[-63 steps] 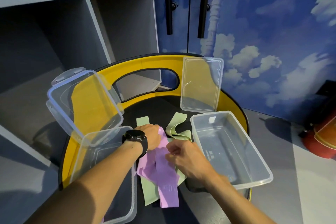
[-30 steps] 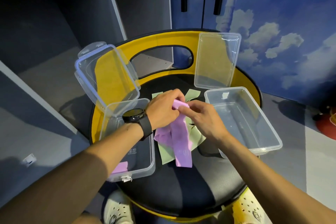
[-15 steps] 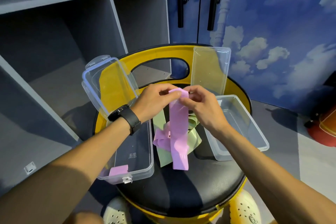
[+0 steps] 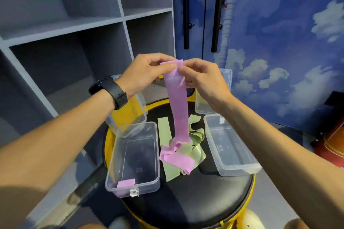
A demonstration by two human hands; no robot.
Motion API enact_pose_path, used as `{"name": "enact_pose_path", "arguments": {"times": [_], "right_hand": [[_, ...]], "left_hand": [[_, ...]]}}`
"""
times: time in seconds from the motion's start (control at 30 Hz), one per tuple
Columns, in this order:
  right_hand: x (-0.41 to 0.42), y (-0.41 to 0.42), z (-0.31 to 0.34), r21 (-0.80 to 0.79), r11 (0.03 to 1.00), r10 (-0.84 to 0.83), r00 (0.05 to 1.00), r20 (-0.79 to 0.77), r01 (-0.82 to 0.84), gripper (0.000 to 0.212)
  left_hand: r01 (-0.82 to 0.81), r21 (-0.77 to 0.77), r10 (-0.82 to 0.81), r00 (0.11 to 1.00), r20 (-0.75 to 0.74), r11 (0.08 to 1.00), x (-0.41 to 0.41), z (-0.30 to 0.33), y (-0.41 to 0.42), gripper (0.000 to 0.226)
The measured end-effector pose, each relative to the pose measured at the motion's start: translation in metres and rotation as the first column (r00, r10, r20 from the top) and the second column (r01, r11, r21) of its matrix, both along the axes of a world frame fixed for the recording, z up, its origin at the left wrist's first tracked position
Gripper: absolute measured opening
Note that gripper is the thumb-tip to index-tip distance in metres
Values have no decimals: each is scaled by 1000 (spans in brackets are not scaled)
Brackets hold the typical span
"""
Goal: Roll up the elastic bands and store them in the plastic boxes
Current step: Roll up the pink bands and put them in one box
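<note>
While both hands are raised above the black round seat (image 4: 186,197), I see the left hand (image 4: 143,74) and the right hand (image 4: 202,78) pinching the top end of the pink elastic band (image 4: 177,109) between thumbs and fingertips. The band hangs straight down from that grip, and its lower end lies crumpled on the seat, on top of the pale green elastic band (image 4: 193,152) that sprawls there in loose folds.

To the left of the bands sits an open clear plastic box (image 4: 111,173); a small pink roll (image 4: 125,184) lies in its near corner. Its lid (image 4: 128,117) leans up behind it, partly hidden by my left wrist and the black watch (image 4: 109,89). To the right sits a second open clear box (image 4: 232,169) holding nothing I can make out, with its own lid (image 4: 204,106) propped behind, mostly covered by the right hand. The seat has a yellow rim (image 4: 106,147). Grey shelving (image 4: 74,29) fills the left background, and a blue wall painted with clouds (image 4: 279,61) fills the right. A red object (image 4: 333,145) shows at the right edge.

Compared with half a second ago, the hands have lifted higher, so more of the pink band hangs taut and less of it rests on the seat.
</note>
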State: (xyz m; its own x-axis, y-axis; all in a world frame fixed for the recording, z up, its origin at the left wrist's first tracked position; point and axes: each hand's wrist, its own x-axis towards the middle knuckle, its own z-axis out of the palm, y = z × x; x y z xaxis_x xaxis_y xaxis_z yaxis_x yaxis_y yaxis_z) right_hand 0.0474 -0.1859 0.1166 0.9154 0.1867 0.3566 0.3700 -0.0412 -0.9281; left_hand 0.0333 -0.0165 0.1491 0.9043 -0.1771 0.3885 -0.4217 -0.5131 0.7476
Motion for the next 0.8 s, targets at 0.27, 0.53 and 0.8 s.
{"name": "enact_pose_path", "arguments": {"times": [0.27,0.53,0.8], "right_hand": [[-1,4,47,28,999,16,995,102,-19,18],[-4,4,63,15,998,62,994,94,-63,18],[-17,3,35,-56,991,123,992,-7,-123,7]], "left_hand": [[-22,-10,23,994,107,1000,-1,51,1,17],[-53,-13,54,986,158,999,-5,78,1,16],[-18,-56,26,988,151,998,-14,88,-2,14]]}}
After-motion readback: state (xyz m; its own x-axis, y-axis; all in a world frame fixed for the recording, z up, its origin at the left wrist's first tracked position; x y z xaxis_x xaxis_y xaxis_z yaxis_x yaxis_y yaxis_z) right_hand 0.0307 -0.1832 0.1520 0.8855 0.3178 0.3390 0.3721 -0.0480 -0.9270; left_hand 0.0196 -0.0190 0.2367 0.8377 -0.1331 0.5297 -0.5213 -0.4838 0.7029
